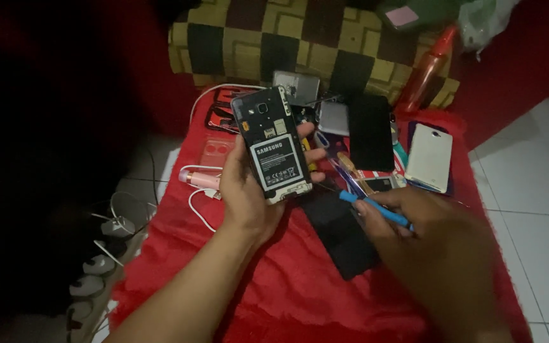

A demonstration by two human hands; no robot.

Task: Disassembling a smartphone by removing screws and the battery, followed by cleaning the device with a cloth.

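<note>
Red cloth (274,279); left hand (249,190) cradling opened phone (271,145) upright.

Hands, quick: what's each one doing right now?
Left hand: closed around a phone with its back cover off, battery showing.
Right hand: closed on a blue tool, blurred.

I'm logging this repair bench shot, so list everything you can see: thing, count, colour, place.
opened phone: 1, black, back cover off, in left hand
blue tool: 1, blue, in right hand
white phone: 1, white, right on cloth
black slab: 1, black, centre back
red cloth: 1, red, under everything
checked cushion: 1, olive and brown, behind
orange bottle: 1, orange, back right
left hand: 1, holding phone
right hand: 1, blurred, gripping tool
</note>
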